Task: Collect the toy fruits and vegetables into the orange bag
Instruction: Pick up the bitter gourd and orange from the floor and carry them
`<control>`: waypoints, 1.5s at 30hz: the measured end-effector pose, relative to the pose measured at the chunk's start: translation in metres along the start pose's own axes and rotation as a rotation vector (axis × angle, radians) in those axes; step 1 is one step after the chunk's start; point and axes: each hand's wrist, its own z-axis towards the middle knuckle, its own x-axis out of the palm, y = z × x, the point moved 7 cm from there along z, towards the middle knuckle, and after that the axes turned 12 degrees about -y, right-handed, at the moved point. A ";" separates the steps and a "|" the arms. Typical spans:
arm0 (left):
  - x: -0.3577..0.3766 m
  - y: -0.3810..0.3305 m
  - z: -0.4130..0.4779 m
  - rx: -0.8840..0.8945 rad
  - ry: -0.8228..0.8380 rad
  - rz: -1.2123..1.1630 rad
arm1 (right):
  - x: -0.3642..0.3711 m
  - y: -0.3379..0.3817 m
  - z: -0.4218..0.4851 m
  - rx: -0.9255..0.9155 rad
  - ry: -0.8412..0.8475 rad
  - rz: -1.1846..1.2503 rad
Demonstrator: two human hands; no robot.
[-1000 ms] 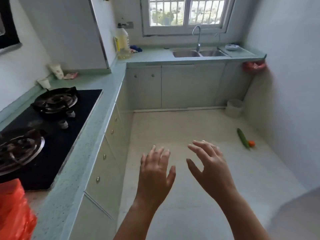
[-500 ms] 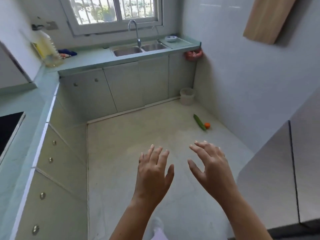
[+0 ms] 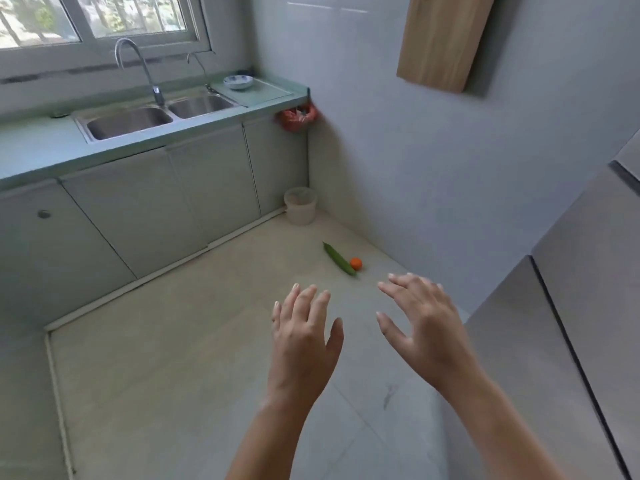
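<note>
A green toy cucumber (image 3: 338,258) lies on the pale floor near the right wall, with a small orange toy fruit (image 3: 355,262) touching its right side. My left hand (image 3: 304,337) and my right hand (image 3: 420,327) are held out in front of me above the floor, fingers spread, both holding nothing. They are nearer to me than the two toys. The orange bag I saw on the counter earlier is out of view.
A double sink (image 3: 152,114) with a tap sits in the green counter under the window. A small white bin (image 3: 300,205) stands in the floor corner. A reddish bag (image 3: 296,116) hangs at the counter's end. A grey fridge (image 3: 571,306) fills the right side.
The view has swung right: the stove and the orange bag have left the frame, the fridge has come in. The cucumber and orange fruit now lie closer to my hands.
</note>
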 end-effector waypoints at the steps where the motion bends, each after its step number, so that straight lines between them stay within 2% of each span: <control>1: 0.008 0.005 0.009 0.007 0.008 -0.001 | 0.008 -0.003 0.006 0.009 0.006 -0.012; 13: 0.103 0.060 0.106 0.023 0.029 -0.001 | 0.124 -0.045 0.108 0.031 0.074 0.049; 19: 0.156 0.082 0.175 0.041 0.076 0.048 | 0.182 -0.076 0.180 0.047 0.068 0.119; 21: 0.191 0.088 0.224 0.054 0.096 0.050 | 0.205 -0.102 0.235 0.095 0.063 0.185; 23: 0.202 0.094 0.244 0.067 0.096 0.081 | 0.215 -0.105 0.251 0.054 0.038 0.168; 38: 0.376 0.133 0.400 0.032 0.146 -0.030 | 0.305 -0.257 0.392 0.183 0.020 0.072; 45: 0.469 0.153 0.505 -0.017 0.139 -0.108 | 0.361 -0.313 0.508 0.133 0.038 0.013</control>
